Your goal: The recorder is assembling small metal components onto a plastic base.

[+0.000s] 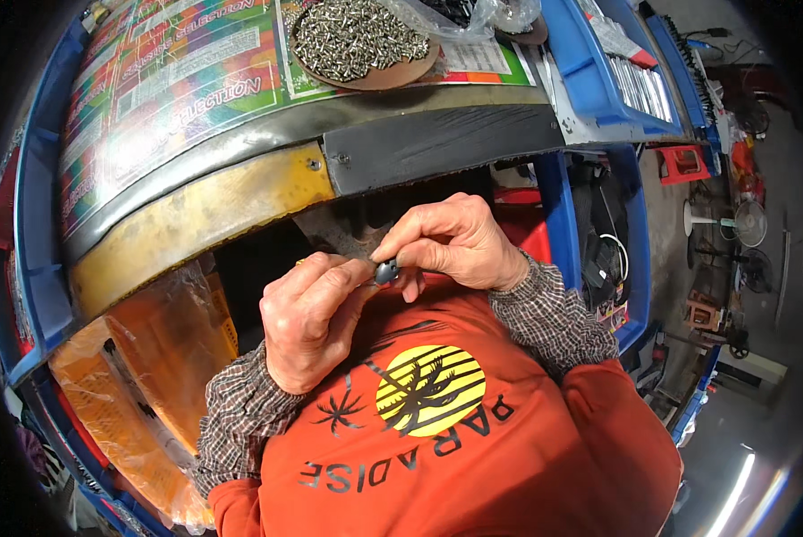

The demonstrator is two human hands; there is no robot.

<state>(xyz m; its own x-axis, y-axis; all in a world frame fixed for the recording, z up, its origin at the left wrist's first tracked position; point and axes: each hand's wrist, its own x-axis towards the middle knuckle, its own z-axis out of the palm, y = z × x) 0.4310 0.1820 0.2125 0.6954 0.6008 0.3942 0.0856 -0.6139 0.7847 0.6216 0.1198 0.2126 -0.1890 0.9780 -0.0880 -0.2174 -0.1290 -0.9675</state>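
Observation:
A small dark rounded part (386,272) with little holes in it is held between my two hands, in front of my red top and just below the bench edge. My left hand (310,309) pinches it from the left, thumb and forefinger closed. From the other side my right hand (455,242) grips it between thumb and fingertips. The fingers cover much of the part, so its exact kind cannot be made out. Beyond the hands, a brown dish (410,70) on the bench holds a heap of small silvery metal pins or screws (352,38).
The bench edge carries a yellow strip (205,228) and a black strip (442,148). A blue bin (589,72) stands at the far right, with clear plastic bags (437,18) beside it. Plastic-covered orange crates (151,367) are at the lower left; a blue-sided drawer (639,242) lies right.

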